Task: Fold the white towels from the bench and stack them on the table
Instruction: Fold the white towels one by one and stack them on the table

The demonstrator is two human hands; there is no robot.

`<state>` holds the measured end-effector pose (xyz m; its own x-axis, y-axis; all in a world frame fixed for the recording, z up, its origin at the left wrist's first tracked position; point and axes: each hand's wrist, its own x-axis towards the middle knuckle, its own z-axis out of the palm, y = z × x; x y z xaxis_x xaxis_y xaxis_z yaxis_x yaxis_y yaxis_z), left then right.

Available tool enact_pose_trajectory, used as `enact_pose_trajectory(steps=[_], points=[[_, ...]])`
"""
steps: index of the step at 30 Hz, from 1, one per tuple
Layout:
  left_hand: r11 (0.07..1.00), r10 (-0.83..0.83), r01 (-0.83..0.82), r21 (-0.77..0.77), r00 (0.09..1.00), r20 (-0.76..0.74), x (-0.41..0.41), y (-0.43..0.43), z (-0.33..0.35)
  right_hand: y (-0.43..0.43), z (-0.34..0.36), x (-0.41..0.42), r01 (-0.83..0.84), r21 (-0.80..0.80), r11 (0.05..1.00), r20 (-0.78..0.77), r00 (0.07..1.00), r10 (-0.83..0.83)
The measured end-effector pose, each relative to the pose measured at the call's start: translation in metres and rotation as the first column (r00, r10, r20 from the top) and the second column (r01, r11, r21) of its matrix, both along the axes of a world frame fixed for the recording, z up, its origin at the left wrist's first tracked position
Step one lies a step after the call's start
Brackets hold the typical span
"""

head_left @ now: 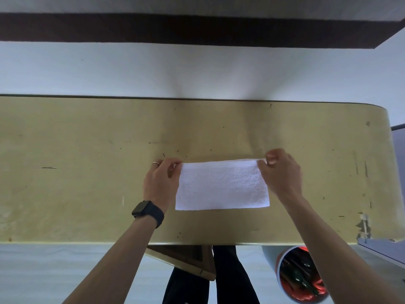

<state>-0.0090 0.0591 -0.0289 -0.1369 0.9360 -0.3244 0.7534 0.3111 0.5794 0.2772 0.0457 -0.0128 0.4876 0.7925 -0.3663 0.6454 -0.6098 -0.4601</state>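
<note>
Pinching the white towel's [222, 185] far corners, left hand [162, 183] and right hand [281, 172] reach over the table [76, 161].

The towel [222, 185] lies on the counter [87, 172], nearer its front edge. The left hand [161, 183] is at the towel's far-left corner and the right hand [282, 172] at its far-right corner.

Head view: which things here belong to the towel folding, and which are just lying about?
Part of the job: white towel, flat on the table; left hand and right hand, each pinching a far corner of it.
Just about: black watch on the left wrist; ring; round bin with red contents below the table's right end.
</note>
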Motion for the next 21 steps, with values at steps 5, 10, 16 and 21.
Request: enact_pose_trajectory(steps=[5,10,16,21], points=[[1.0,0.027,-0.027,0.015,0.999,0.027,0.0,0.0,0.001,-0.009,-0.02,0.004,-0.422,0.23,0.877,0.184,0.904,0.386],[0.999,0.026,-0.027,0.019,0.999,0.03,-0.003,-0.001,0.001,-0.008,-0.028,0.009,-0.476,0.271,0.837,0.235,0.876,0.422],[0.999,0.04,-0.041,0.018,0.998,0.052,-0.002,0.0,0.0,-0.003,-0.025,0.006,-0.474,0.179,0.862,0.287,0.864,0.415],[0.998,0.058,-0.058,-0.004,0.998,0.019,-0.001,0.005,0.003,-0.005,-0.029,0.003,-0.48,0.184,0.857,0.335,0.851,0.405]])
